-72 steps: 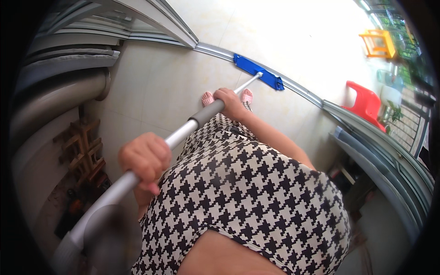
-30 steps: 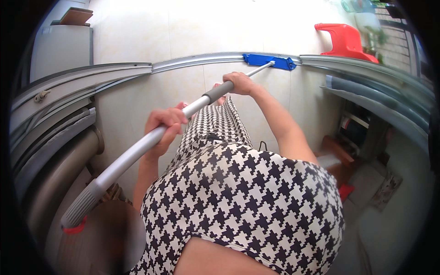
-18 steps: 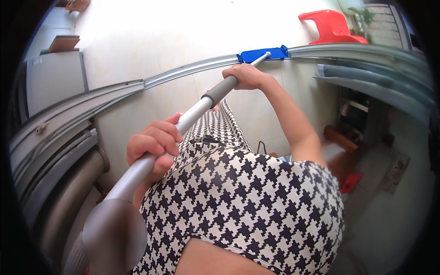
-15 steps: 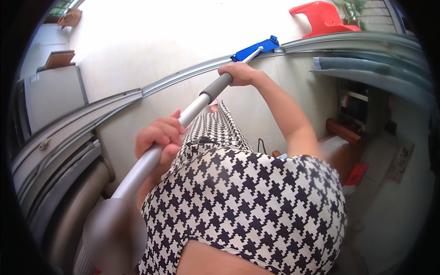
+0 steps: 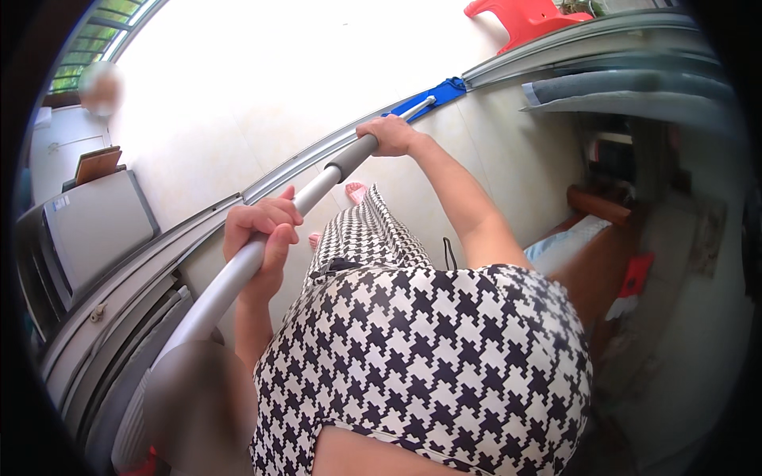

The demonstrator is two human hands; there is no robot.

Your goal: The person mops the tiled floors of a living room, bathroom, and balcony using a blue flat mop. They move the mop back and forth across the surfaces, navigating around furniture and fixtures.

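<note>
One mop [image 5: 317, 186], two hands, one red stool [image 5: 530, 16], two pink slippers.

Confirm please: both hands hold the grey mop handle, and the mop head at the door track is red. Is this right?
Not quite. In the head view the mop head is blue, not red. The left hand and right hand do hold the grey mop handle.
</note>
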